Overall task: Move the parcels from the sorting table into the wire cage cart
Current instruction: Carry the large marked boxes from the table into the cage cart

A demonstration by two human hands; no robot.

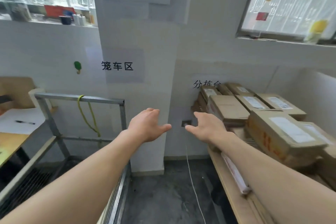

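Several brown cardboard parcels [229, 109] with white labels are stacked on the sorting table [227, 183] at the right. The largest parcel [283, 132] lies nearest me. The grey metal wire cage cart [80, 98] stands at the lower left, and I see no parcel inside it. My left hand [147, 126] and my right hand [207, 126] are stretched out in front of the white pillar, between cart and table, palms facing each other, fingers apart, holding nothing. My right hand is just left of the parcel stack, not touching it.
A yellow-green cord [85, 112] hangs from the cart's top rail. A white cable [192, 178] drops from a wall socket [185, 123] to the dark floor. A desk with paper and a pen [24, 122] stands at the far left. The white pillar [138, 78] rises straight ahead.
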